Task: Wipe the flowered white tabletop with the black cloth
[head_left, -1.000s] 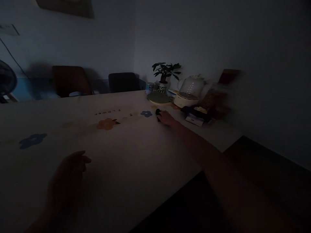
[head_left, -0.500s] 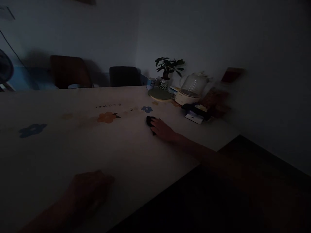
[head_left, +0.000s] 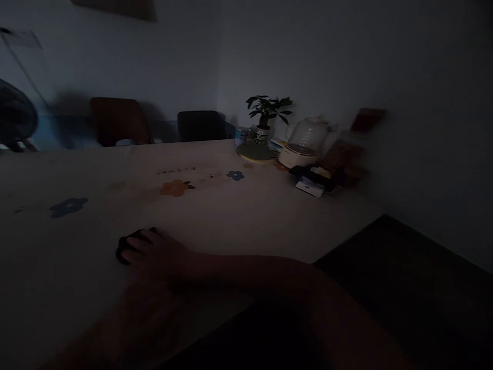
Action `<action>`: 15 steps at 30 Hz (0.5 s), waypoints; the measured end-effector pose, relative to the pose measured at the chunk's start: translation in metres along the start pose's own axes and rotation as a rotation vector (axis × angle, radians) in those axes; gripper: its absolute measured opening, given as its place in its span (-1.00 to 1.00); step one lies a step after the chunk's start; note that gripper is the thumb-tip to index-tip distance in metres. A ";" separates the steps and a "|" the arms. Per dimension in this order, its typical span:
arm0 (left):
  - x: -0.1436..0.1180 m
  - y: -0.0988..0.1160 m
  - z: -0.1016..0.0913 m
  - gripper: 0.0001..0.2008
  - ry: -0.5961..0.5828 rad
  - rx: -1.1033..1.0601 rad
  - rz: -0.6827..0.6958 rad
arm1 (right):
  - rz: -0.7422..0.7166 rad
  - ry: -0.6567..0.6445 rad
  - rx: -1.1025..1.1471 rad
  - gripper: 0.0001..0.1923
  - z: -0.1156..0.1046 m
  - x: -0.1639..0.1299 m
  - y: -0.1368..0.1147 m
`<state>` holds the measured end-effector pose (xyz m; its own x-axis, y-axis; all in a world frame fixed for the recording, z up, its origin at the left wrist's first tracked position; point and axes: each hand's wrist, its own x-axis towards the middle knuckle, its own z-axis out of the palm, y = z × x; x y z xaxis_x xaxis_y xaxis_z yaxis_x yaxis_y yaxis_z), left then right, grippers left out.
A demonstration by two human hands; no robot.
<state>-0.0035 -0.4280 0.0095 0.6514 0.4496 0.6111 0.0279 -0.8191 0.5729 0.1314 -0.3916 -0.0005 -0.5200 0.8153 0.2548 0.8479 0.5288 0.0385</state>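
Note:
The room is very dark. My right hand [head_left: 156,252] lies on the table [head_left: 231,216], which wears a pale cloth printed with flowers, and its fingers press on a small dark object [head_left: 125,246] that looks like a wadded cloth. The forearm crosses in front of me from the right. My left hand [head_left: 148,311] rests flat on the table just under that forearm, near the front edge, and holds nothing that I can make out.
At the far right corner stand a potted plant [head_left: 267,110], a glass kettle [head_left: 306,141], a round green mat [head_left: 254,151] and dark boxes [head_left: 318,177]. Two chairs [head_left: 119,122] stand behind the table. A dark surface [head_left: 404,288] lies at the lower right.
My right hand has swept the dark object from the far right of the table, near the blue flower, to the near left. My left hand has slid slightly right and back toward the front edge.

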 end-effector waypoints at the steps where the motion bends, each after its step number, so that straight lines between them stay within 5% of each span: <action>1: 0.002 0.000 0.000 -0.68 -0.026 -0.003 0.084 | -0.031 -0.009 0.011 -0.59 0.002 0.008 0.000; 7: 0.016 -0.006 0.006 -0.71 -0.194 0.094 0.587 | -0.129 -0.043 0.068 -0.59 0.007 0.063 0.027; 15: 0.012 -0.017 0.000 -0.73 -0.450 0.338 0.579 | -0.208 -0.144 0.020 -0.60 0.040 0.168 0.062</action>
<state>0.0042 -0.4089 0.0073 0.8734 -0.2067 0.4409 -0.2267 -0.9739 -0.0076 0.0921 -0.2123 0.0062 -0.6940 0.7125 0.1033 0.7193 0.6924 0.0566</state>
